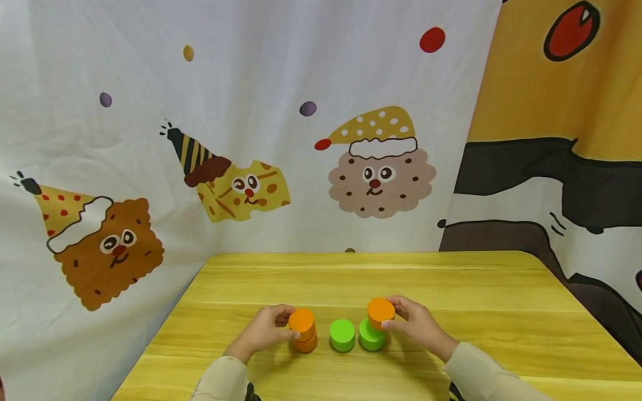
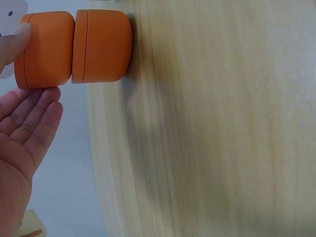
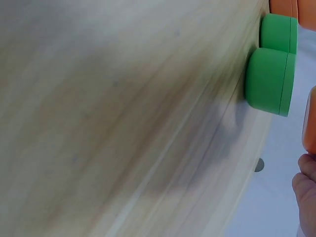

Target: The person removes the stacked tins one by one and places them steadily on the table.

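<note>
My left hand [image 1: 264, 331] holds a round orange box [image 1: 302, 322] between thumb and fingers. It sits on top of a second orange box [image 2: 104, 46], and the two line up as a stack. My right hand [image 1: 418, 328] grips another orange box [image 1: 381, 313] by its side. In the right wrist view that box is only partly in frame, held apart from the nearer green box [image 3: 269, 81]. Between the hands stand two round green boxes on the table, the left one [image 1: 342, 334] and the right one [image 1: 371, 337], close together.
The wood-grain table [image 1: 346, 381] spreads around the boxes on all sides. Beyond its far edge hangs a white curtain [image 1: 261, 98] with cartoon prints, and an orange and black patterned cloth [image 1: 563, 108] hangs at the right.
</note>
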The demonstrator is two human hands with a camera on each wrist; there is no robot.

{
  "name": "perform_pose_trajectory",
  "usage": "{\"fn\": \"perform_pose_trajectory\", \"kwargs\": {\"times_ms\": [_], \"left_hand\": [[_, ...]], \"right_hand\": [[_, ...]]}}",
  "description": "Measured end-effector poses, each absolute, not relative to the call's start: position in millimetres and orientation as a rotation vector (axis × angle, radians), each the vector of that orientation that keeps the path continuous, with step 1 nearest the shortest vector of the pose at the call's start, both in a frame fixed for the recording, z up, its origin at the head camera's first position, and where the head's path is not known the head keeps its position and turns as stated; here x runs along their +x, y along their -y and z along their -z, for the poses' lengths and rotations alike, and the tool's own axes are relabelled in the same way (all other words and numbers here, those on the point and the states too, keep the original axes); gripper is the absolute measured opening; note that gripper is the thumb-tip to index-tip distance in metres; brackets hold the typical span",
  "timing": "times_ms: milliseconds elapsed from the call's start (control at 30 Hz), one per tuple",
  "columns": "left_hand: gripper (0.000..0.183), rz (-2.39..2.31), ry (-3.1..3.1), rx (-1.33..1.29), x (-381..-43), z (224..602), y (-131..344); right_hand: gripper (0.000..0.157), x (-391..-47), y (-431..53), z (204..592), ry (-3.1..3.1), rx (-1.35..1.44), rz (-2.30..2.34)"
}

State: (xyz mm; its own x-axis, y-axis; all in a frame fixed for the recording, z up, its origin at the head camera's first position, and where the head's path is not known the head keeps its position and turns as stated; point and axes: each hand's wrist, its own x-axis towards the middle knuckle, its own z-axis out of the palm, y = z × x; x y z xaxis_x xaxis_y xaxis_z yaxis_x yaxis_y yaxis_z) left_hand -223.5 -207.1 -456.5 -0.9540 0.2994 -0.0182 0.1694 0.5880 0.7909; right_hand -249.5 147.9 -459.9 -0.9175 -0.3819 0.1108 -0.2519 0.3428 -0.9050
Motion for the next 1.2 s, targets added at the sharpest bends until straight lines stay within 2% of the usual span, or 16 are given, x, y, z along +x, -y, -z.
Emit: {"fn": "perform_pose_trajectory", "kwargs": {"times_ms": [1200], "left_hand": [[0.057,-1.318,-2.676,0.416,-222.9,457.6,208.1]], "right_hand": [[0.058,-233.5,-174.2,483.5,-2.544,-0.301,1.613]]}}
